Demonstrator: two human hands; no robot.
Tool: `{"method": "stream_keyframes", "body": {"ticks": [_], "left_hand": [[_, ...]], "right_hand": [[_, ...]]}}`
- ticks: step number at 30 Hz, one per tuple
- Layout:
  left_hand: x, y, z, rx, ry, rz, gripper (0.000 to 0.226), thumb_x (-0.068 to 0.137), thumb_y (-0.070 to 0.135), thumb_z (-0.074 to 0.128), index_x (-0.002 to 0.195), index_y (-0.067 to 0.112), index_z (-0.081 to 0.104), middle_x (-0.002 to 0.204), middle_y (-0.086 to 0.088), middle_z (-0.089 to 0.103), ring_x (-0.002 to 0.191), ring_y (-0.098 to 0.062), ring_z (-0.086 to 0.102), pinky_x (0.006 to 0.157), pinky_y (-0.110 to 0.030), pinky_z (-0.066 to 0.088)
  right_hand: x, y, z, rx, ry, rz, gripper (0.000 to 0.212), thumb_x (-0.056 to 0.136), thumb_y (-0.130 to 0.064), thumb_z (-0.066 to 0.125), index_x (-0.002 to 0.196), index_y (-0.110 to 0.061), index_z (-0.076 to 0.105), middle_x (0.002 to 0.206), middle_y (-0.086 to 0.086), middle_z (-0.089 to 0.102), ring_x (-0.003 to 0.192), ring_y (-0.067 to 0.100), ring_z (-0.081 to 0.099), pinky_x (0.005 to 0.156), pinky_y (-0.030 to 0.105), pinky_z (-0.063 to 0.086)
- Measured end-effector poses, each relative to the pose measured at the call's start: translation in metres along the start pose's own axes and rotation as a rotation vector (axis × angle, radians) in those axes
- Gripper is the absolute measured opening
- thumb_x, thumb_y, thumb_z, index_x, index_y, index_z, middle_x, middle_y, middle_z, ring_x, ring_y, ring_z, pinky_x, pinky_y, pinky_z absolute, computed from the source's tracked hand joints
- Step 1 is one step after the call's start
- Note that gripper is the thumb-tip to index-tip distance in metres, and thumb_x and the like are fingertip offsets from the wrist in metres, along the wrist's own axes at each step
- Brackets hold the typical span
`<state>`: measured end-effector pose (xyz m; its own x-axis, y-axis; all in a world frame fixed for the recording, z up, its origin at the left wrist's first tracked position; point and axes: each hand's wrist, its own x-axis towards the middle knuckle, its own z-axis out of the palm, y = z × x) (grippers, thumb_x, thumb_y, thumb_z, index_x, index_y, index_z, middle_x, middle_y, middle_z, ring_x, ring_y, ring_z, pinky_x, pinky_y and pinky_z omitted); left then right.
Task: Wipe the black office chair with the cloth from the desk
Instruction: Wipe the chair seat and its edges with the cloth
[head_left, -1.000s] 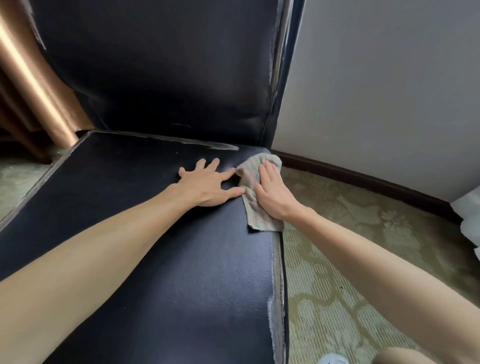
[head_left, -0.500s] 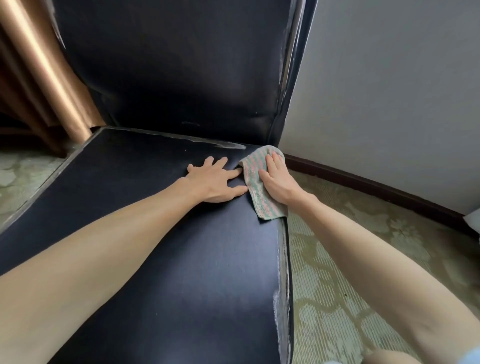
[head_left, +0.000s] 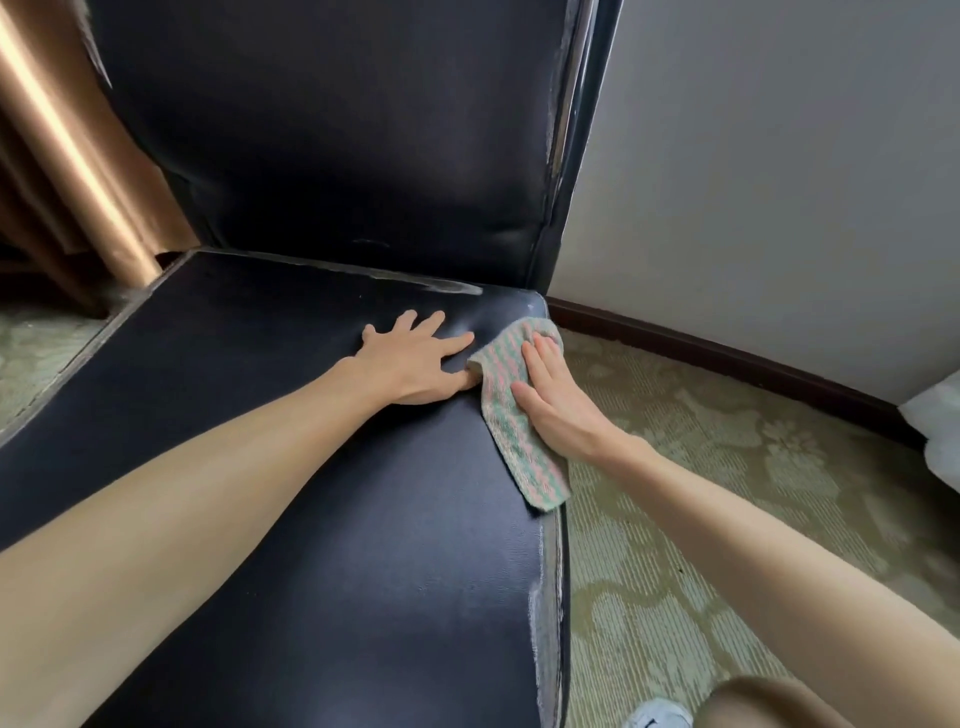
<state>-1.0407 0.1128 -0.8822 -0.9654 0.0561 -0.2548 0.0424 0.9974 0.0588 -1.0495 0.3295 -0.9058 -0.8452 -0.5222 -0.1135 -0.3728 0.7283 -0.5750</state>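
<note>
The black office chair (head_left: 291, 467) fills the view, its seat stretching toward me and its backrest rising at the top. A pink-and-green striped cloth (head_left: 524, 457) lies along the seat's right edge near the back corner. My right hand (head_left: 556, 400) presses flat on the cloth with straight fingers. My left hand (head_left: 415, 364) rests flat on the seat just left of the cloth, fingers spread, its thumb touching the cloth's edge.
A grey wall with a dark baseboard (head_left: 727, 358) stands close on the right over a green patterned carpet (head_left: 701, 493). A bronze curtain (head_left: 67, 156) hangs at the left. White fabric (head_left: 935, 431) shows at the right edge. My shoe (head_left: 660, 714) is at the bottom.
My right hand and the cloth have slid a little forward and back along the seat's right edge near the back corner. My left hand stays flat beside it.
</note>
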Motion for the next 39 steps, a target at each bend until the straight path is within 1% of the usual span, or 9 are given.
{"method": "stream_keyframes", "body": {"ticks": [9,13,19,22,24,28,33,37,39], "left_hand": [[0.002,0.0,0.001,-0.021,0.001,-0.009,0.077,0.08,0.084,0.022,0.149,0.05,0.014,0.163,0.004,0.002,0.148,-0.027,-0.001,0.111,-0.065,0.011],[0.003,0.001,0.002,-0.008,-0.008,-0.006,0.081,0.076,0.087,0.019,0.149,0.051,0.01,0.163,0.005,0.0,0.148,-0.026,-0.002,0.111,-0.064,0.012],[-0.006,0.006,-0.002,0.004,-0.049,-0.002,0.081,0.079,0.087,0.018,0.149,0.051,-0.002,0.163,0.001,-0.01,0.148,-0.028,-0.01,0.112,-0.064,0.003],[-0.012,0.013,-0.009,0.027,-0.002,0.008,0.078,0.085,0.078,0.03,0.152,0.044,0.008,0.163,-0.004,-0.003,0.148,-0.031,-0.003,0.11,-0.065,0.01],[-0.017,0.017,-0.01,-0.04,0.001,0.033,0.074,0.088,0.072,0.038,0.152,0.041,0.016,0.163,-0.004,0.004,0.148,-0.029,0.002,0.11,-0.064,0.015],[-0.024,0.02,-0.005,-0.098,-0.011,0.083,0.073,0.087,0.069,0.044,0.151,0.041,0.021,0.162,-0.002,0.01,0.148,-0.027,0.004,0.11,-0.064,0.014],[-0.024,0.02,-0.008,-0.11,-0.03,0.101,0.077,0.082,0.07,0.05,0.149,0.042,0.026,0.161,0.0,0.014,0.147,-0.024,0.008,0.109,-0.063,0.017],[-0.029,0.022,-0.006,-0.127,-0.032,0.086,0.075,0.082,0.067,0.053,0.148,0.042,0.028,0.162,0.0,0.014,0.148,-0.024,0.005,0.11,-0.065,0.011],[-0.034,0.025,-0.004,-0.121,0.03,0.083,0.072,0.084,0.066,0.052,0.147,0.038,0.032,0.16,-0.001,0.018,0.148,-0.022,0.009,0.11,-0.066,0.008]], "right_hand": [[0.075,-0.001,-0.023,-0.064,0.041,0.12,0.062,0.104,-0.032,0.024,0.154,-0.004,0.001,0.162,0.009,-0.009,0.148,0.017,-0.013,0.116,0.028,-0.008],[0.048,0.002,-0.014,-0.049,0.055,0.095,0.061,0.104,-0.032,0.024,0.154,-0.005,-0.001,0.162,0.007,-0.012,0.147,0.016,-0.015,0.113,0.026,-0.009],[-0.022,-0.012,0.003,-0.049,0.049,0.068,0.06,0.105,-0.031,0.023,0.153,-0.006,-0.004,0.161,0.006,-0.015,0.146,0.013,-0.018,0.115,0.024,-0.011],[-0.054,-0.02,0.013,-0.063,0.029,0.053,0.061,0.106,-0.032,0.022,0.153,-0.007,-0.006,0.16,0.006,-0.018,0.145,0.012,-0.021,0.115,0.024,-0.013],[-0.07,-0.023,0.02,-0.091,0.015,0.041,0.062,0.105,-0.035,0.022,0.153,-0.008,-0.005,0.16,0.005,-0.018,0.145,0.012,-0.022,0.115,0.024,-0.012],[-0.081,-0.023,0.022,-0.179,0.011,0.034,0.065,0.104,-0.041,0.023,0.154,-0.008,-0.002,0.161,0.005,-0.014,0.146,0.012,-0.019,0.115,0.024,-0.011],[-0.057,-0.014,0.01,-0.203,0.007,0.041,0.062,0.105,-0.038,0.021,0.153,-0.006,-0.001,0.161,0.008,-0.012,0.147,0.015,-0.018,0.114,0.023,-0.012],[-0.02,-0.001,-0.005,-0.163,0.026,0.091,0.063,0.105,-0.036,0.022,0.153,-0.004,-0.002,0.161,0.01,-0.013,0.147,0.018,-0.017,0.116,0.027,-0.011],[-0.006,0.003,-0.01,-0.153,0.025,0.124,0.063,0.105,-0.036,0.023,0.152,-0.002,-0.002,0.161,0.012,-0.013,0.147,0.021,-0.017,0.115,0.029,-0.011]]}}
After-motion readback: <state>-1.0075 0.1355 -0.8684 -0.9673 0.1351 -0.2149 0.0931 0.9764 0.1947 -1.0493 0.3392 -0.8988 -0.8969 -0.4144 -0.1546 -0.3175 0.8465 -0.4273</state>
